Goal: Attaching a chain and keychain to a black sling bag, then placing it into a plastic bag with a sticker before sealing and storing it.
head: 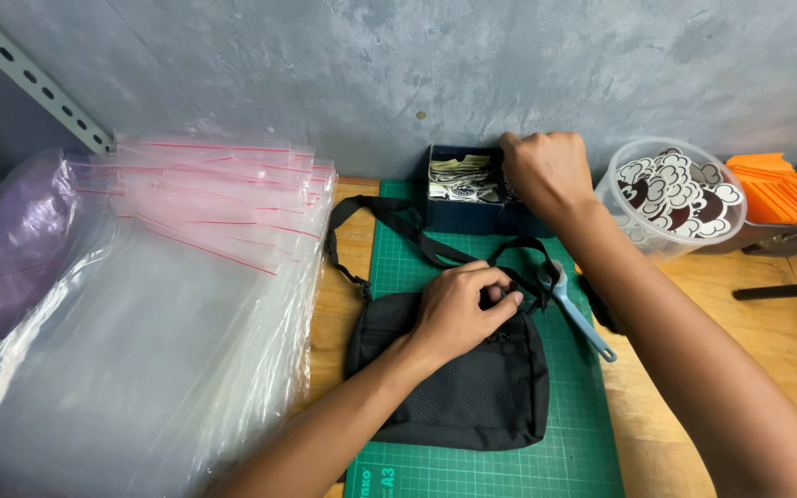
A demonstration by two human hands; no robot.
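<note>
A small black shoulder bag [472, 387] lies on a green cutting mat [509, 461], its strap [398, 226] looping toward the wall. My left hand [458, 309] grips the bag's top edge near the zipper. My right hand [546, 171] reaches into a dark blue box [458, 217] by the wall, which holds printed cards or stickers [458, 177]; whether its fingers hold one is hidden.
A tall stack of clear zip bags with red seal lines [186, 277] fills the left. A clear round tub of cloud-shaped stickers [675, 198] stands at right, orange pieces [777, 189] beyond it. A light blue tool [578, 314] lies on the mat by the bag.
</note>
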